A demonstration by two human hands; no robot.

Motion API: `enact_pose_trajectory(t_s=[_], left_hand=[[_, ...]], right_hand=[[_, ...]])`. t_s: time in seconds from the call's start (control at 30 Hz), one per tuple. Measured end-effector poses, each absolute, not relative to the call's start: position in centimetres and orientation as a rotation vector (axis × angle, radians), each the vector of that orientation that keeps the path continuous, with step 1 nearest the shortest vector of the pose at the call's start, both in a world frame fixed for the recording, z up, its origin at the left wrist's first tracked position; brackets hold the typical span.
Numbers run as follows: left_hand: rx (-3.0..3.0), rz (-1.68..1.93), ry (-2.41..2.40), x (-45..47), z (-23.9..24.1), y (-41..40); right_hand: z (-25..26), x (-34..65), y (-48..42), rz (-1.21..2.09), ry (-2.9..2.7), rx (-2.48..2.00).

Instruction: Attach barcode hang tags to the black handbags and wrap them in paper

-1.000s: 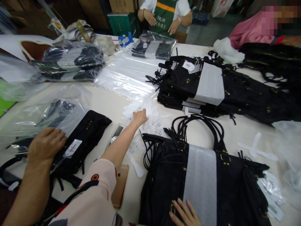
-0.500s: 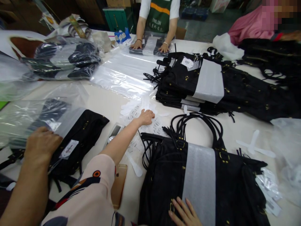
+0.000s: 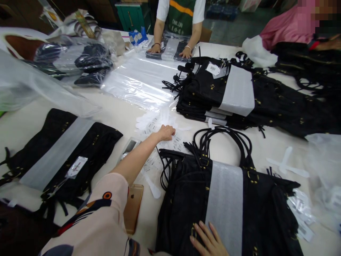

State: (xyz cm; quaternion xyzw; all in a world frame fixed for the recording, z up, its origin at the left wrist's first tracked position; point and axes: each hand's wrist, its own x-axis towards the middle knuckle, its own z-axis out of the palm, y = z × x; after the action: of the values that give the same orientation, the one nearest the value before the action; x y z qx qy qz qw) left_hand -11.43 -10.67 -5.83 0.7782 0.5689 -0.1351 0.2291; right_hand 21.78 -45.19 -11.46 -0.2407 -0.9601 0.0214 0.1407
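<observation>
Black bags (image 3: 262, 96) form one stack at the far right, their exact number unclear. One handbag (image 3: 255, 209), wearing one grey band (image 3: 226, 202), lies nearest; the right hand (image 3: 210, 240) rests on it, four visible fingers slightly spread. One folded bag (image 3: 90, 149) lies at left. One pile of white slips (image 3: 151, 124), too many to count, sits near the handbag's handles; the left hand (image 3: 167, 132) is over it, fingers curled, any pinch impossible to tell. One gold phone (image 3: 133, 209) lies beside the left forearm.
</observation>
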Motion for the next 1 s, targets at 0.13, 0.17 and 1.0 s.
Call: enact_pose_trajectory(t_s=[0.13,0.17,1.0], left_hand=[[2.055,-0.355,1.585,-11.4,-6.1,-10.1],[2.008,-0.334,1.601,-11.2,-6.2,-9.9],[1.918,-0.275,1.777,-14.8,-0.4,-10.2]], right_hand=[[-10.8,21.8,-45.1,0.141,-2.809,-0.708],[-10.7,21.7,-45.1,0.164,-2.813,-0.711],[-9.3,21.8,-44.9,0.253,-2.898,-0.725]])
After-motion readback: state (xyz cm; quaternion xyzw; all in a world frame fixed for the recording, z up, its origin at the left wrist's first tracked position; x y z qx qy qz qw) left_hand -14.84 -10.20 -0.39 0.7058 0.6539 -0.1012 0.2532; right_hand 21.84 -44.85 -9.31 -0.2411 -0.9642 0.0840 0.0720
